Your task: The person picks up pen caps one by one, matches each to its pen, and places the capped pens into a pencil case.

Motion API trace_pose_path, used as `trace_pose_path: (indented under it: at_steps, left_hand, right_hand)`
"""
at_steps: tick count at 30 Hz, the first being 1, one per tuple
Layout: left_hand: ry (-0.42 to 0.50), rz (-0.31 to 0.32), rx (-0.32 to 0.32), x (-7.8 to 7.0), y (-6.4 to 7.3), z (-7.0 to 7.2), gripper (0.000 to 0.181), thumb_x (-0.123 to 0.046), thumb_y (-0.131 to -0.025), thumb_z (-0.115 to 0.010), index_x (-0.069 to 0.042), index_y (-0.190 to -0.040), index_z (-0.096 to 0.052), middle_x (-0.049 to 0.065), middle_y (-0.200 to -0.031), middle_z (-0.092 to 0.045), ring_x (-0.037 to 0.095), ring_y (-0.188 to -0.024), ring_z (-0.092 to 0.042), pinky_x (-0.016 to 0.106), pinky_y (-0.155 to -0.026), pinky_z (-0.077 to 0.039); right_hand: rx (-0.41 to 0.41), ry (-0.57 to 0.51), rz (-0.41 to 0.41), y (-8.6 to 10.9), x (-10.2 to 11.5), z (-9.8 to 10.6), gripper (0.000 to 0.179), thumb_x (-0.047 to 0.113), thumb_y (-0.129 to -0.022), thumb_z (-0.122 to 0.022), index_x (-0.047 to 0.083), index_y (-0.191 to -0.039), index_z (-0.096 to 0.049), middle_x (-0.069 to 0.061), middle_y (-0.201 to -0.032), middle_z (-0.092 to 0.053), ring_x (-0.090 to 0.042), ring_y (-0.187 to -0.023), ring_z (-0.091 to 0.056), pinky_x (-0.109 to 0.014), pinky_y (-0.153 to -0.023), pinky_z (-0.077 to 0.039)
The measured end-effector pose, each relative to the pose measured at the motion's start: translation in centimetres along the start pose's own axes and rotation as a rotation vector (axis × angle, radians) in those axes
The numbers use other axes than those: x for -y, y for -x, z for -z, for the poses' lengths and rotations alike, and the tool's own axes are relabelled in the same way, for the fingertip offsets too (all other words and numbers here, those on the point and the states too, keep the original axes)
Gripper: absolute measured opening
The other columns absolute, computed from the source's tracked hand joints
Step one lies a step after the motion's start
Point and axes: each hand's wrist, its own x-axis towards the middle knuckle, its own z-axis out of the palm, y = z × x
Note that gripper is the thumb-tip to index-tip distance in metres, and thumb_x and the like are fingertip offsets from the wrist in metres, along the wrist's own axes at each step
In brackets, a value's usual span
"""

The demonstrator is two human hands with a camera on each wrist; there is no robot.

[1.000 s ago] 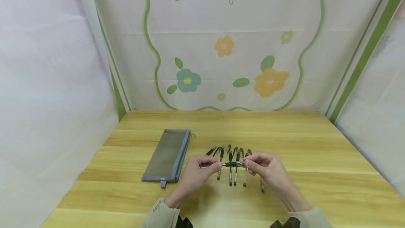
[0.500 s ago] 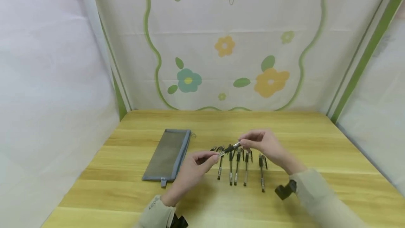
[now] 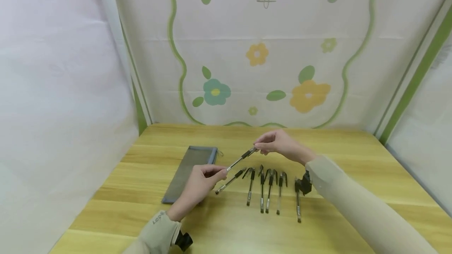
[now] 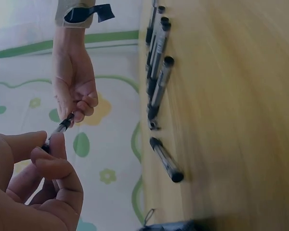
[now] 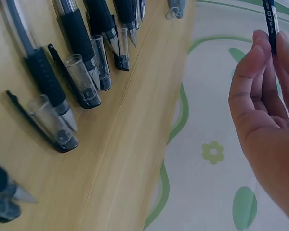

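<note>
Both hands hold one gel pen [image 3: 247, 153] above the table, slanting up to the right. My left hand [image 3: 203, 181] pinches its lower, clear-barrel end between thumb and fingers. At the upper end, past the black grip, my right hand [image 3: 282, 146] pinches the pen; the right wrist view shows a dark lettered strip [image 5: 271, 24] between its fingertips. Below them several similar pens [image 3: 262, 191] lie in a loose row, tips pointing away. Loose caps [image 5: 62, 130] with black clips lie beside some tips. One pen [image 4: 164, 159] lies slanted nearest the left hand.
A grey mesh zip pouch [image 3: 185, 164] with blue-grey edging lies at the left, partly behind the left hand. The wooden table [image 3: 335, 144] ends at a white flower-printed cloth [image 3: 229, 62]. A black wrist camera [image 3: 303, 183] hangs over the rightmost pen.
The right hand has moved away from me and upward, tilting the pen from level to slanted. The left hand has shifted slightly left, uncovering the slanted pen. The head view has turned a little.
</note>
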Motion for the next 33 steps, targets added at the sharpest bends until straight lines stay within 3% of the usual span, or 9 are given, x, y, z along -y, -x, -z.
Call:
trace_pose_path:
  at_steps: [3, 6, 9, 14, 19, 23, 28, 33]
  left_hand:
    - [0.001, 0.022, -0.005, 0.3, -0.1, 0.3, 0.017, -0.03, -0.084, -0.063, -0.019, -0.096, -0.069, 0.002, -0.08, -0.066, 0.02, -0.053, -0.046, 0.031, -0.046, -0.042]
    - [0.032, 0.044, 0.003, 0.7, -0.2, 0.7, 0.02, -0.027, -0.084, -0.063, -0.015, -0.099, -0.069, 0.002, -0.083, -0.066, 0.028, -0.061, -0.054, 0.039, -0.054, -0.048]
    - [0.072, 0.057, 0.032, 0.9, -0.2, 1.1, 0.022, -0.023, -0.084, -0.063, -0.012, -0.103, -0.067, 0.004, -0.087, -0.066, 0.036, -0.074, -0.058, 0.047, -0.065, -0.049]
    - [0.107, 0.044, 0.143, 0.3, 0.1, 1.5, 0.021, -0.016, -0.086, -0.061, -0.009, -0.106, -0.065, 0.008, -0.091, -0.065, 0.039, -0.081, -0.058, 0.045, -0.07, -0.049]
    - [0.111, 0.011, 0.232, -0.5, 0.1, 1.8, 0.022, -0.012, -0.086, -0.061, -0.004, -0.106, -0.064, 0.012, -0.085, -0.065, 0.036, -0.076, -0.06, 0.047, -0.067, -0.049]
    - [0.114, 0.004, 0.216, 0.6, -0.2, 1.8, 0.02, -0.013, -0.085, -0.062, -0.005, -0.103, -0.066, 0.016, -0.084, -0.065, 0.038, -0.074, -0.06, 0.048, -0.065, -0.049]
    - [0.118, 0.069, 0.166, 2.1, -0.5, 1.9, 0.019, -0.019, -0.082, -0.065, -0.009, -0.098, -0.069, 0.021, -0.087, -0.064, 0.038, -0.074, -0.06, 0.045, -0.065, -0.05]
    - [0.096, 0.09, 0.148, 2.8, -1.3, 1.9, 0.022, -0.023, -0.08, -0.067, -0.007, -0.095, -0.069, 0.02, -0.086, -0.064, 0.034, -0.071, -0.062, 0.039, -0.062, -0.052]
  right_hand:
    - [-0.013, 0.037, -0.005, -1.1, -0.2, -0.2, 0.03, 0.025, -0.078, -0.069, 0.006, -0.101, -0.067, -0.015, -0.092, -0.063, -0.03, -0.081, -0.059, -0.044, -0.077, -0.047]
    - [0.009, 0.061, 0.004, -1.9, -0.4, -0.3, 0.025, 0.024, -0.078, -0.069, 0.011, -0.099, -0.068, -0.013, -0.094, -0.064, -0.03, -0.085, -0.059, -0.041, -0.077, -0.048]
    - [0.055, 0.023, 0.009, -2.6, -0.8, -0.5, 0.025, 0.017, -0.08, -0.068, 0.006, -0.102, -0.066, -0.012, -0.096, -0.064, -0.036, -0.09, -0.058, -0.039, -0.079, -0.047]
    - [0.073, -0.033, 0.013, -3.3, -1.7, -0.6, 0.03, 0.012, -0.08, -0.067, -0.001, -0.106, -0.062, -0.014, -0.097, -0.064, -0.044, -0.094, -0.054, -0.039, -0.079, -0.048]
    - [0.051, 0.001, 0.014, -3.8, -2.1, -0.8, 0.031, 0.018, -0.078, -0.069, 0.004, -0.106, -0.065, -0.009, -0.099, -0.064, -0.041, -0.094, -0.055, -0.035, -0.079, -0.048]
    - [0.036, -0.033, 0.012, -4.2, -2.2, -1.1, 0.032, 0.018, -0.078, -0.07, 0.003, -0.105, -0.065, -0.01, -0.1, -0.064, -0.042, -0.096, -0.054, -0.039, -0.08, -0.047]
    - [0.004, -0.076, -0.01, -4.9, -2.6, -1.6, 0.032, 0.014, -0.077, -0.071, -0.002, -0.103, -0.063, -0.013, -0.098, -0.063, -0.044, -0.096, -0.052, -0.042, -0.08, -0.047]
    - [0.01, -0.013, 0.01, -6.7, -3.8, -1.8, 0.026, 0.019, -0.079, -0.069, 0.009, -0.102, -0.067, -0.008, -0.101, -0.064, -0.038, -0.095, -0.056, -0.034, -0.078, -0.049]
